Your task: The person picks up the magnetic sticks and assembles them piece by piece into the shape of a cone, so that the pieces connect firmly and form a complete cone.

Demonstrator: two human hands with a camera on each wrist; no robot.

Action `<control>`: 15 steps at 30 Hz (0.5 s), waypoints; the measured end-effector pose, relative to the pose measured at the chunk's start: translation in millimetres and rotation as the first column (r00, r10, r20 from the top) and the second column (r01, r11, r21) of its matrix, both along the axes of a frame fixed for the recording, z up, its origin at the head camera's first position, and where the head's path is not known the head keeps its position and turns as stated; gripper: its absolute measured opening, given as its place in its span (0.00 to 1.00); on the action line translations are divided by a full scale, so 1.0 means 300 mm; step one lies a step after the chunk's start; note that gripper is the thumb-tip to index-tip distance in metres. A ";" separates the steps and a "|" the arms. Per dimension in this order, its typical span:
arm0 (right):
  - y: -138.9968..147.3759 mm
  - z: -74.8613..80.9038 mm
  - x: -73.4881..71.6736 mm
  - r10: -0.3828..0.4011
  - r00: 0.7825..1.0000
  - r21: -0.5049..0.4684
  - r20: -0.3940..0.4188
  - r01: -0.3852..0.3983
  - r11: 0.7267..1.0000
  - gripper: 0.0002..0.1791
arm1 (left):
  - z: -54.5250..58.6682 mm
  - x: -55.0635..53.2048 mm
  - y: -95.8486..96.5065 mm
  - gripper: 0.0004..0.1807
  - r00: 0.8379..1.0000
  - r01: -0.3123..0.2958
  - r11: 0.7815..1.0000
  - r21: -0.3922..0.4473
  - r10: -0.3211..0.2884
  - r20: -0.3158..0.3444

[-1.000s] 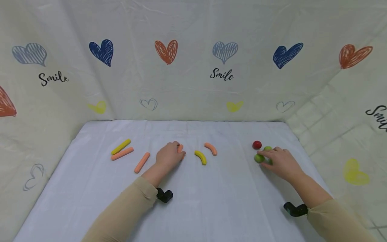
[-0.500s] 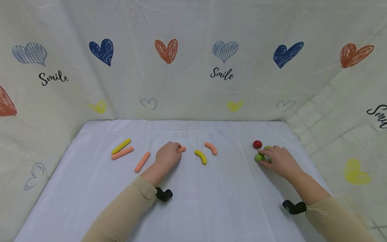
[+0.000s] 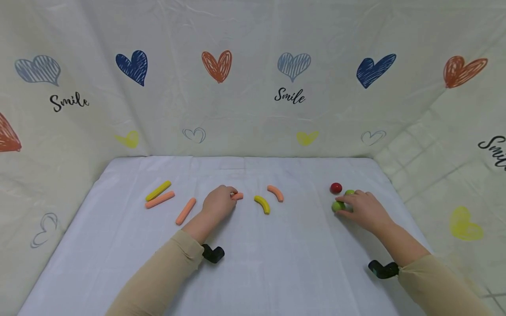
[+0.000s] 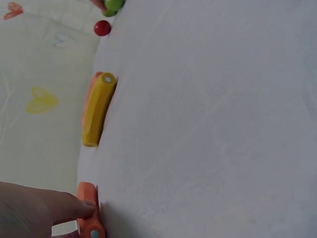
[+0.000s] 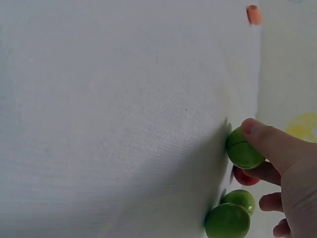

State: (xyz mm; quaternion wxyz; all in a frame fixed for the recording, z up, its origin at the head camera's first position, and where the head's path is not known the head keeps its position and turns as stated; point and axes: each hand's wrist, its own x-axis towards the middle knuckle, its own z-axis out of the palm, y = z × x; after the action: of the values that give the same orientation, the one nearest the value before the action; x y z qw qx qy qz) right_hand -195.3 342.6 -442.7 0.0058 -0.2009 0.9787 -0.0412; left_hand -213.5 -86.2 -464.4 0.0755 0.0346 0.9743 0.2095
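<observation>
In the head view my left hand (image 3: 218,203) pinches a short orange stick-like piece (image 3: 238,196). The left wrist view shows the thumb pressed on this orange piece (image 4: 87,192). At the right, my right hand (image 3: 365,210) pinches a green ball (image 3: 337,206) between thumb and finger. That green ball (image 5: 245,149) has a thin seam in the right wrist view. Beside the hand lie a second green ball (image 5: 228,221), a third green ball (image 5: 239,199) and a red ball (image 3: 336,188). The red one is partly hidden behind the fingers in the right wrist view.
Between the hands lie a curved yellow piece (image 3: 262,205) and a curved orange piece (image 3: 275,193). Left of the left hand are a straight yellow stick (image 3: 158,191) and two orange sticks, one near it (image 3: 160,200), another closer (image 3: 186,211). A white cloth (image 3: 276,263) covers the table.
The orange piece in my left hand has turned from roughly upright to lying sideways, pointing right. My right hand stays nearly in place, its green ball shifting very slightly.
</observation>
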 end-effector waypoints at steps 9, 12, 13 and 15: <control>0.003 -0.011 -0.004 0.006 1.000 -0.012 0.002 -0.006 1.000 0.23 | -0.008 0.002 -0.005 0.16 1.000 0.005 1.000 0.004 -0.005 0.010; -0.002 -0.012 -0.004 0.016 1.000 -0.022 -0.002 -0.016 1.000 0.23 | -0.009 0.006 -0.006 0.16 1.000 0.005 1.000 0.000 -0.005 0.012; -0.004 -0.012 -0.004 0.018 1.000 -0.023 -0.004 -0.018 1.000 0.23 | -0.010 0.008 -0.007 0.16 1.000 0.006 1.000 -0.002 -0.006 0.012; -0.009 -0.012 -0.003 0.023 1.000 -0.022 -0.008 -0.023 0.999 0.23 | -0.010 0.014 -0.009 0.16 1.000 0.009 1.000 -0.001 -0.009 0.011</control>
State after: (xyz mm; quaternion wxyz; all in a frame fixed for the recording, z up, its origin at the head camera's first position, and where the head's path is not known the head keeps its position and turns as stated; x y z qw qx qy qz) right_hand -196.1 340.0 -446.3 0.0005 -0.2123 0.9758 -0.0514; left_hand -209.4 -88.9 -467.4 0.0816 0.0376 0.9739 0.2086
